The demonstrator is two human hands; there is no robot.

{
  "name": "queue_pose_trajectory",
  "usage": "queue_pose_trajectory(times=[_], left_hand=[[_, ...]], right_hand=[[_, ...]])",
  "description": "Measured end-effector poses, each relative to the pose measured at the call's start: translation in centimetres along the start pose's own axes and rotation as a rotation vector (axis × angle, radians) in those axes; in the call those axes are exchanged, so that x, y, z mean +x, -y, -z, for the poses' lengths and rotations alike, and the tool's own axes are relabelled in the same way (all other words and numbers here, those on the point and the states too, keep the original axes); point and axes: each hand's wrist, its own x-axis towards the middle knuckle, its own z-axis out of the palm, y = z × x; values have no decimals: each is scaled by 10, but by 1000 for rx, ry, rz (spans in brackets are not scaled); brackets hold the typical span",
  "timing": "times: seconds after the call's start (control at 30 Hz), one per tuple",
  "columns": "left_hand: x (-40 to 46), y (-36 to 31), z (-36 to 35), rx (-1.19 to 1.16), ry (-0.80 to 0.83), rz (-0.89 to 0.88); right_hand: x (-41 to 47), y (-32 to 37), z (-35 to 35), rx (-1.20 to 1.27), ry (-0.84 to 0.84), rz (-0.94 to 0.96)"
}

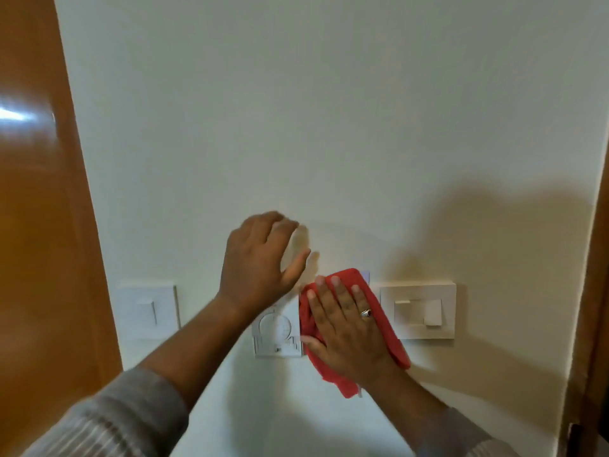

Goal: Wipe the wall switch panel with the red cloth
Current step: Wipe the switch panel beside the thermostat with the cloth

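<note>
My right hand [346,328], with a ring on one finger, presses flat on the red cloth [382,315] against the wall, covering the right part of the middle panel with a round dial [275,334]. My left hand [260,258] rests against the wall above and left of the cloth; its fingers are blurred and it holds nothing. The panel's left half shows below my left wrist.
A white switch plate [146,311] is mounted to the left and another white switch plate [418,310] to the right of the cloth. A glossy wooden door [36,192] borders the wall on the left, a wooden frame [593,291] on the right.
</note>
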Motion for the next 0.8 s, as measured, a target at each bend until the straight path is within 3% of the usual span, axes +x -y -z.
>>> queue_pose_trajectory(times=[0.17,0.27,0.4,0.47,0.53,0.7,0.8], left_hand=[[32,37,-32,273,68,-190],[36,42,-44,315,61,-199],[32,47,-58,310,-28,-83],[30,46,-60,310,-32,13],[30,45,-59,304,-15,39],[26,44,-58,275,4,101],[28,40,-55,258,14,199]], right_hand=[[-1,-45,-8,-132,0,528],[-1,-47,-10,-85,-56,491],[0,-12,-16,-36,-88,115],[0,1,-17,-30,-75,27],[-1,-5,-15,-38,-67,118],[-5,-56,-8,-92,46,647],[3,-67,-6,-115,58,693]])
